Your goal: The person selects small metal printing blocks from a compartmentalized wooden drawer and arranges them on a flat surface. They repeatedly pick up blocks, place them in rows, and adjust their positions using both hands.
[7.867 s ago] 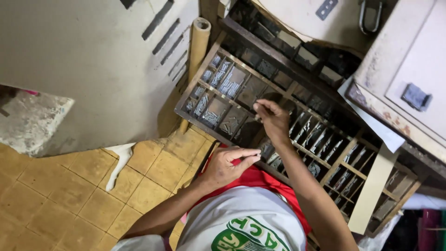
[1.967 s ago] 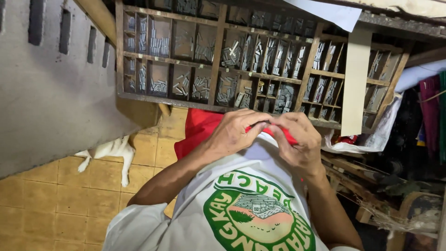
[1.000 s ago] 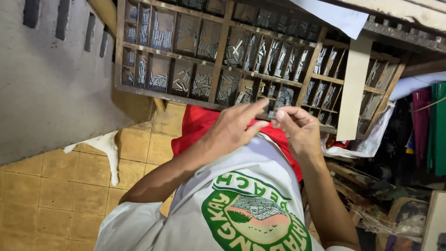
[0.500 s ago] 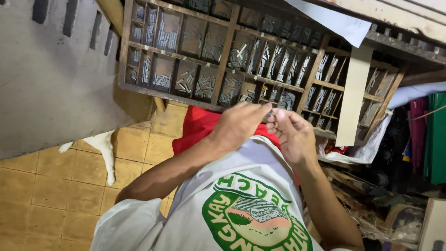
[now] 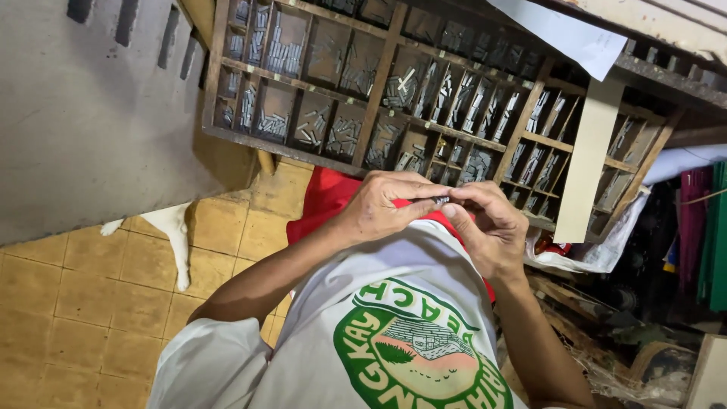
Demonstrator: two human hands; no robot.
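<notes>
Together, left hand (image 5: 382,208) and right hand (image 5: 488,227) pinch small metal type pieces (image 5: 441,201); best kept level, squeezed evenly.

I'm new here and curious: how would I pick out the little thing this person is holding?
Start at the big wooden compartment tray. Just below it, the left hand and right hand meet. Pinched between them is a small dark metal piece, the only one outside the tray's compartments.

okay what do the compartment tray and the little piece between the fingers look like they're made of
Compartment tray: looks like wood, dark, worn and unvarnished, with visible grain on its dividers. Small piece, pinched between left hand and right hand: probably metal, dull grey like the tray's pieces; too small to confirm.
</notes>
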